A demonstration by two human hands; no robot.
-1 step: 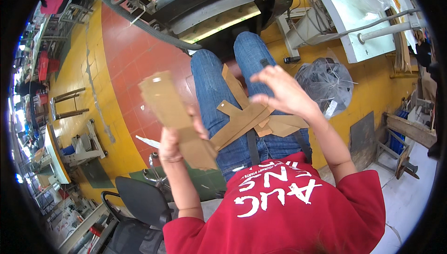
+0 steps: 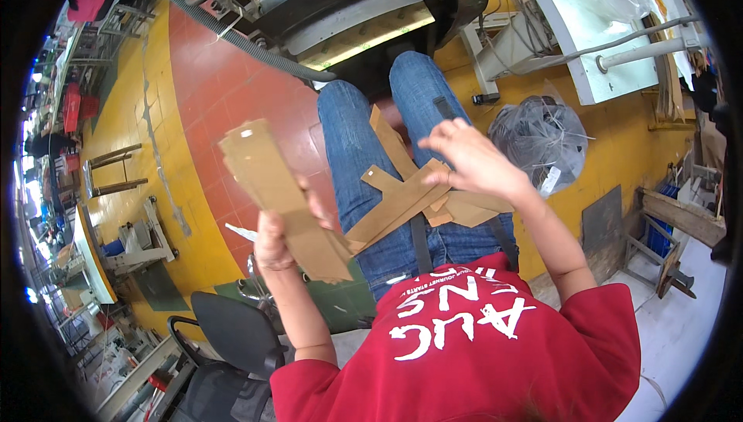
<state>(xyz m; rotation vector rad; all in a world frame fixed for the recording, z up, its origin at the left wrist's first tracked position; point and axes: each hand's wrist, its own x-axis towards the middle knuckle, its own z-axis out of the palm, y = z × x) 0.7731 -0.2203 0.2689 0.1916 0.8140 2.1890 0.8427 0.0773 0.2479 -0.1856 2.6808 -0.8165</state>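
Observation:
My left hand (image 2: 279, 240) is closed round a stack of long brown cardboard strips (image 2: 271, 182), held tilted beside my left thigh. A small white mark shows near the stack's far end. More brown cardboard strips (image 2: 398, 209) lie crossed over one another on my lap, some with angled ends. Above them is my right hand (image 2: 476, 160), its fingers bent and apart. The thumb is close to the upper end of a strip; whether it touches cannot be made out.
A machine (image 2: 364, 27) with a pale, lit-looking bed stands in front of my knees. A grey hose (image 2: 232, 35) curves past it. A clear plastic bag of dark items (image 2: 540, 143) sits at my right, below a white table (image 2: 584, 43). A black chair (image 2: 236, 329) is at my left.
The stack and my left hand have shifted slightly left. My right hand has come a little lower, its thumb closer to the strips on my lap.

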